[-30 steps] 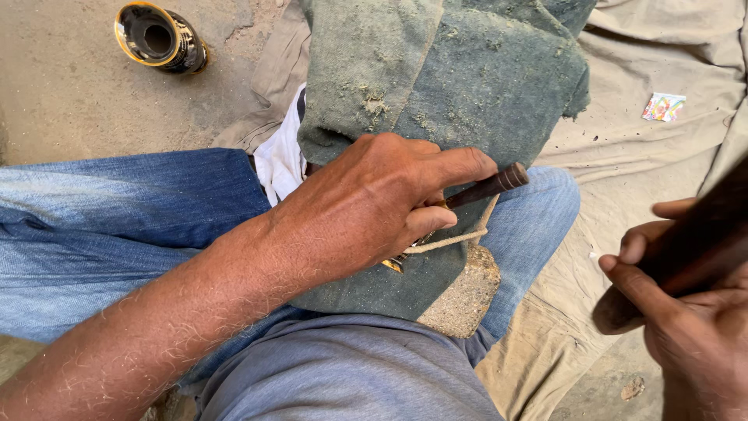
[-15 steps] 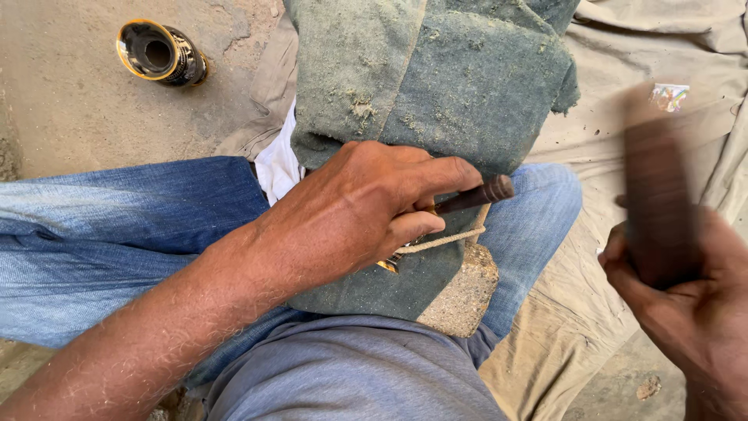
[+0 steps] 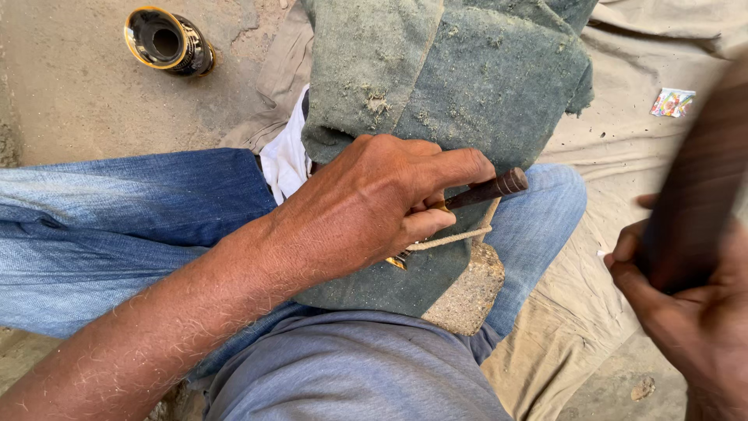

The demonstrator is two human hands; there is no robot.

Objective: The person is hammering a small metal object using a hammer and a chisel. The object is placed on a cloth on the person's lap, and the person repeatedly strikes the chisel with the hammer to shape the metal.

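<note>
Left hand (image 3: pixel 366 210) clamps a dark slender metal punch (image 3: pixel 487 189) against dusty green folded cloth (image 3: pixel 475 101); right hand (image 3: pixel 686 312) grips a blurred dark wooden mallet (image 3: pixel 693 203) rightward. Advisable: keep the punch steady, fingers clear of its struck end.

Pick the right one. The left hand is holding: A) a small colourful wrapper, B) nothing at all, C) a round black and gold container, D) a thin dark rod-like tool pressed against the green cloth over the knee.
D: the left hand grips a thin dark tool whose end sticks out past the fingers, over the green cloth on the knee.
</note>
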